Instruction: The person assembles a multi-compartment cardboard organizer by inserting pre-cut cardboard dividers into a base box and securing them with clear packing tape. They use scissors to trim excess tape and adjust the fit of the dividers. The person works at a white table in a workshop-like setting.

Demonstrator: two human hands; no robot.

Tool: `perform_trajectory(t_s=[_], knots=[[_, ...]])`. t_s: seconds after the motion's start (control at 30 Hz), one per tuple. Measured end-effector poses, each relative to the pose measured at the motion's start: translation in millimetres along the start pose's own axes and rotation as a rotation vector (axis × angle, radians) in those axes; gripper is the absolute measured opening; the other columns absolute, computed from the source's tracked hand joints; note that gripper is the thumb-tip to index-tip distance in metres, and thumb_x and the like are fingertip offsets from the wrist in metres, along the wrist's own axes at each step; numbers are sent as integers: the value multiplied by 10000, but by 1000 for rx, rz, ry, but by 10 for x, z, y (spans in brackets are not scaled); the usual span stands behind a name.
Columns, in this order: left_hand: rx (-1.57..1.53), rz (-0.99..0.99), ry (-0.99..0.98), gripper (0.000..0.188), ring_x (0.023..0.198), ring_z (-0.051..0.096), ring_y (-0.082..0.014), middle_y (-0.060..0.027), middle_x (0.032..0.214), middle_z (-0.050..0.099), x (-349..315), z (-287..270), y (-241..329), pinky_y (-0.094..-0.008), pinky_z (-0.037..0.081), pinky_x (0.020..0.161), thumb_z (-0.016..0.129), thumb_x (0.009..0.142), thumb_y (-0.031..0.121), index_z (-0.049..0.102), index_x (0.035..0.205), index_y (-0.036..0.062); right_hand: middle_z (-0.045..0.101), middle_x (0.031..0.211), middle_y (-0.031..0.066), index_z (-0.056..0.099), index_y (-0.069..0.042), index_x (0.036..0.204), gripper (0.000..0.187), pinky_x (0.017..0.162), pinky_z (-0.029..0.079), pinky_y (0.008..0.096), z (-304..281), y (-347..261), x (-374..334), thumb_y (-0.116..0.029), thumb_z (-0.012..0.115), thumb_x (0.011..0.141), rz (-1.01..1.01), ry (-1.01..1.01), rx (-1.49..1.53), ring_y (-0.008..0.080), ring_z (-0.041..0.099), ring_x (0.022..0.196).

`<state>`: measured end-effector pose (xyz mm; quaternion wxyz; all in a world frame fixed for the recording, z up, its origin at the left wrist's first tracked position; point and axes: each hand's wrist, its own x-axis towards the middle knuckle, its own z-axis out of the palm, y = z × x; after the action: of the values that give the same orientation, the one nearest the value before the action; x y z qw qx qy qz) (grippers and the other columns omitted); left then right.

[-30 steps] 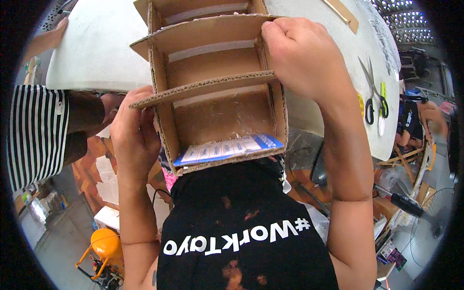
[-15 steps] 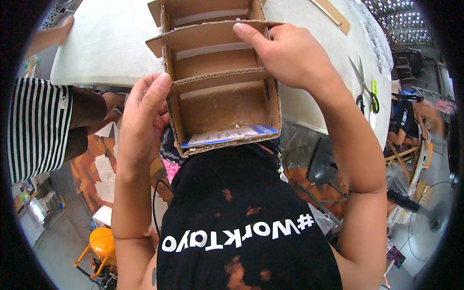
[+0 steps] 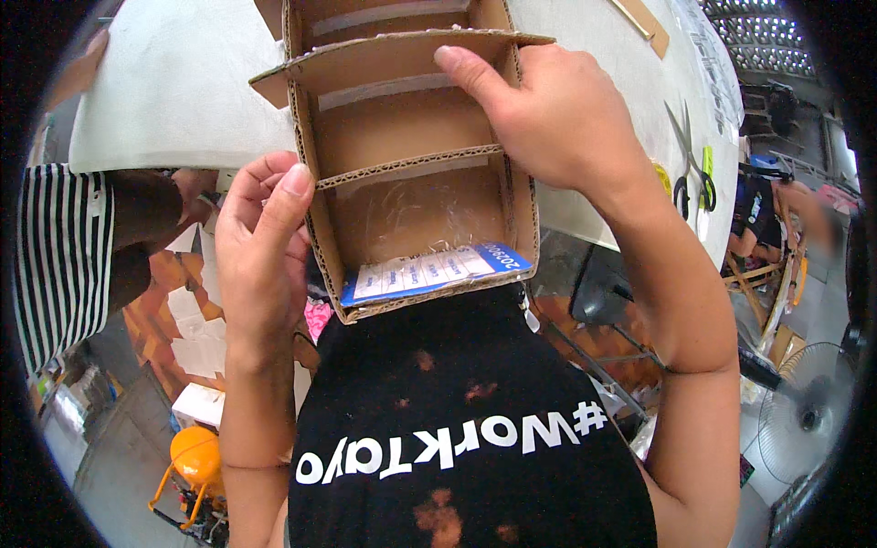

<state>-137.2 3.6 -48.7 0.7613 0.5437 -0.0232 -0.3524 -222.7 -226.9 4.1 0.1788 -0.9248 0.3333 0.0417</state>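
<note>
A brown cardboard box [image 3: 411, 205] with cross dividers rests partly on the table and juts over its near edge toward me. A blue and white label [image 3: 434, 271] lies along the inside of its near wall, and clear tape glints in the near compartment. My right hand [image 3: 571, 119] grips the box at its right side, thumb laid over the divider [image 3: 384, 59] whose ends stick out past both walls. At the left wall, my left hand [image 3: 260, 233] holds the box with thumb and loosely curled fingers; some fingertips are hidden.
Black-handled scissors [image 3: 690, 164] and a yellow-green cutter [image 3: 707, 169] lie on the white table [image 3: 174, 87] at right. A cardboard strip [image 3: 644, 27] lies farther back. A person in striped clothing [image 3: 64, 256] stands at left. A fan [image 3: 808, 416] is at lower right.
The box has tilted and shifted slightly nearer, showing more of the label. My left hand has moved a little down and left with its side. My right hand keeps its grip.
</note>
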Motion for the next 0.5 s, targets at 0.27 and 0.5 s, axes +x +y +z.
perform_trajectory(t_s=[0.27, 0.5], knots=[[109, 21, -87, 381, 949, 581, -122, -80, 1060, 590, 72, -46, -6, -260, 478, 843, 721, 931, 242, 546, 1163, -5, 706, 864, 279, 748, 27, 840, 700, 848, 543, 473, 51, 109, 56, -638, 533, 887, 24, -52, 92, 443, 690, 916], [931, 745, 106, 505, 993, 626, -219, -122, 1050, 621, 37, -19, 162, -345, 508, 853, 788, 853, 325, 609, 1197, 2, 722, 1005, 233, 739, -32, 1058, 654, 918, 512, 439, -127, 65, 47, -629, 545, 875, 42, -155, 104, 401, 676, 1015]])
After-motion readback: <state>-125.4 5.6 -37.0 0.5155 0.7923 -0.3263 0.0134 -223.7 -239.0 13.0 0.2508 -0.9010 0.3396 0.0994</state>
